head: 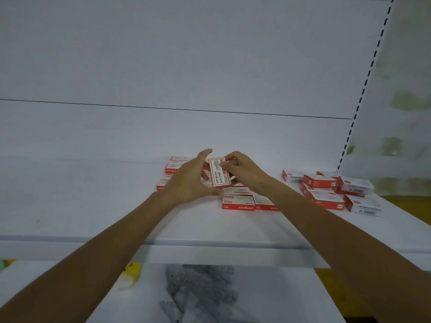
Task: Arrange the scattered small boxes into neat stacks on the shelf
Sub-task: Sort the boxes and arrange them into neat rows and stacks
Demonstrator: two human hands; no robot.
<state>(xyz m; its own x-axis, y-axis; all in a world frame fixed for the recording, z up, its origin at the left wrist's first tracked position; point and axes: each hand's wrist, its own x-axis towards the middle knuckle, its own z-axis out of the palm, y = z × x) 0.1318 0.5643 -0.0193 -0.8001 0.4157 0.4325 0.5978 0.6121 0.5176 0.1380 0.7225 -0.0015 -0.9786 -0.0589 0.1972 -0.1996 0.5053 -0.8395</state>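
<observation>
The person's right hand [240, 169] has its fingers and thumb curled on one small box [219, 173]. It pinches the box near its top right side, so the box stands tipped up in the air. The left hand [189, 180] is just to the left of the small box, fingers loose and thumb up, holding nothing. I cannot tell if it touches the box. Behind and under the small box sit the low stacks [177, 167], and just in front of it the front boxes [238, 202] lie flat. Well off to the right of the small box is the messy pile [326, 190]. All of it is on the white shelf [116, 206]. I think the small box goes on a stack next. If it lands crooked or bumps hard, it could slide off or push the stack over. The pinch is small too, so it might slip.
</observation>
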